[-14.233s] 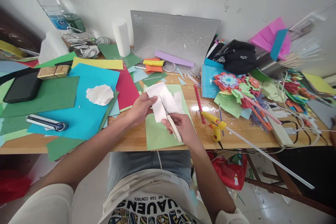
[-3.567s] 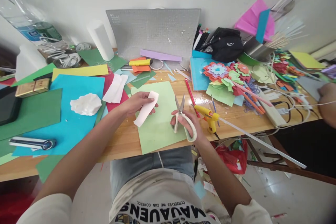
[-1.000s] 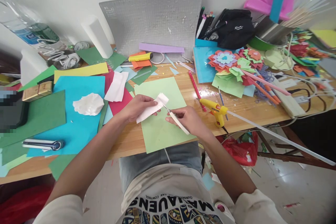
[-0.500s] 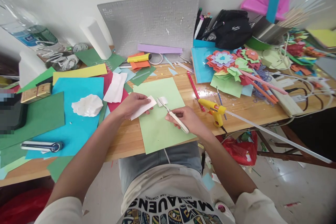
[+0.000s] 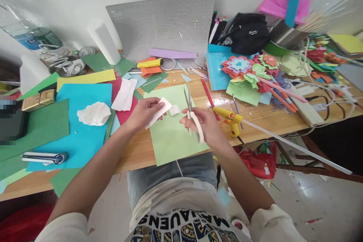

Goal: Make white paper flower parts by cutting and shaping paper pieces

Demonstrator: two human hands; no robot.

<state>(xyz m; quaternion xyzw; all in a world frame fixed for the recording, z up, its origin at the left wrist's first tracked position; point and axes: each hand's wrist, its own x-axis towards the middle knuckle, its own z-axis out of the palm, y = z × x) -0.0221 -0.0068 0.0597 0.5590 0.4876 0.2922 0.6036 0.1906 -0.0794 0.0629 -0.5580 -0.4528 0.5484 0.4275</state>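
My left hand pinches a folded strip of white paper over the left edge of a light green sheet. In my right hand is a pair of white-handled scissors, its blades parted slightly and pointing away from me. Between the hands, a small white paper piece lies on the green sheet. More white paper rests on red paper to the left, and a crumpled white piece sits on a blue sheet.
Right of my right hand lies a yellow glue gun with a long glue stick, and a red pen-like stick. Paper flowers stand behind them. A grey cutting mat leans on the wall. A stapler is at left.
The scissors have swung from pointing left at the white paper to pointing away from me, and their blades have parted. My left hand, with the strip, has shifted slightly.
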